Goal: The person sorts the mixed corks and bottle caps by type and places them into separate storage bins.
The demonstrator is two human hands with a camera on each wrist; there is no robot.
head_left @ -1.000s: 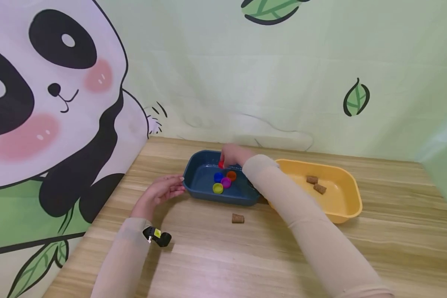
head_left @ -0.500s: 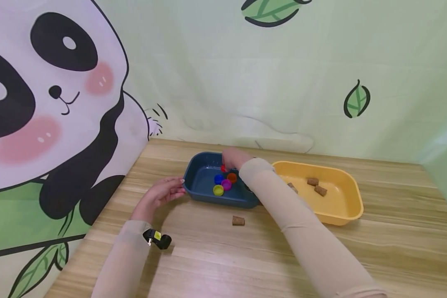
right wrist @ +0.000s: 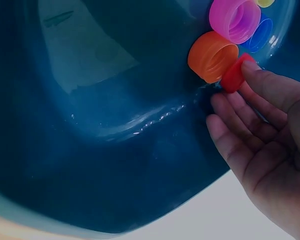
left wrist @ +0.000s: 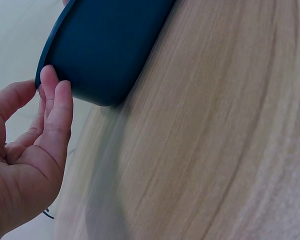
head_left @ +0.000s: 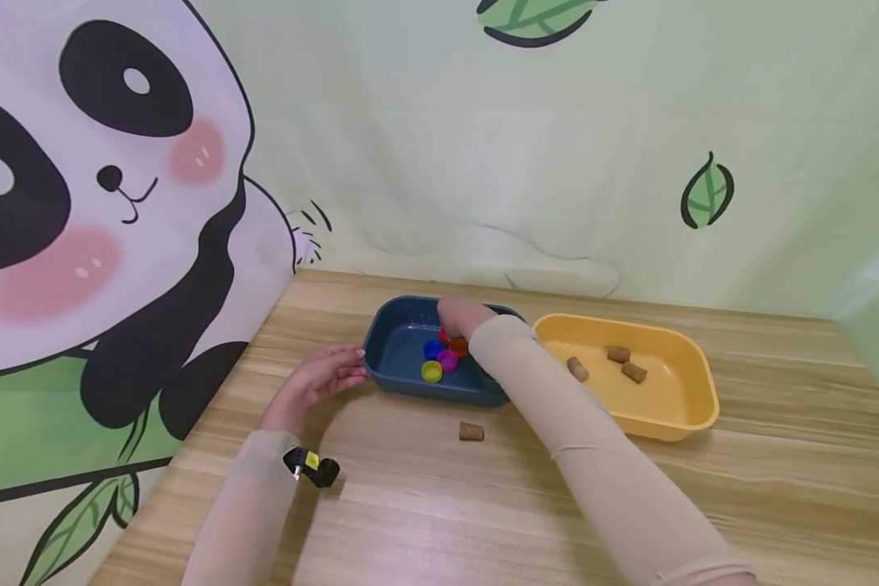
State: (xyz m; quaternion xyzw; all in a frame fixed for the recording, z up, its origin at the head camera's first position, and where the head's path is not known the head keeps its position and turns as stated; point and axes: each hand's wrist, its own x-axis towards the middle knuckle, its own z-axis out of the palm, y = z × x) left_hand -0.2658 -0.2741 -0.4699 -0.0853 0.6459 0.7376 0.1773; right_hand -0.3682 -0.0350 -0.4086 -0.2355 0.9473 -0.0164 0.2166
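Inside the dark blue plastic tray (head_left: 403,387), my right hand (head_left: 463,316) pinches a red bottle cap (right wrist: 235,75) between thumb and index finger. That cap is tilted on edge, right beside an orange bottle cap (right wrist: 210,57). Around it lie a magenta cap (right wrist: 225,20), a blue cap (head_left: 432,350) and a yellow cap (head_left: 431,372). My left hand (head_left: 327,376) holds the tray's left end. In the left wrist view, its thumb meets the rim while the fingers bear on the outer wall. Part of the tray's right end is hidden behind my right sleeve.
A yellow tray (head_left: 677,419) stands to the right with three corks in it, among them one cork (head_left: 577,369) near my right sleeve. Another cork (head_left: 471,431) lies on the wooden table (head_left: 410,513) in front of the blue tray. A panda-printed cloth (head_left: 425,146) hangs behind.
My right hand has lowered the red cap toward the orange one and shifted slightly right. A third cork in the yellow tray has come out from behind the right sleeve. The left hand stays put.
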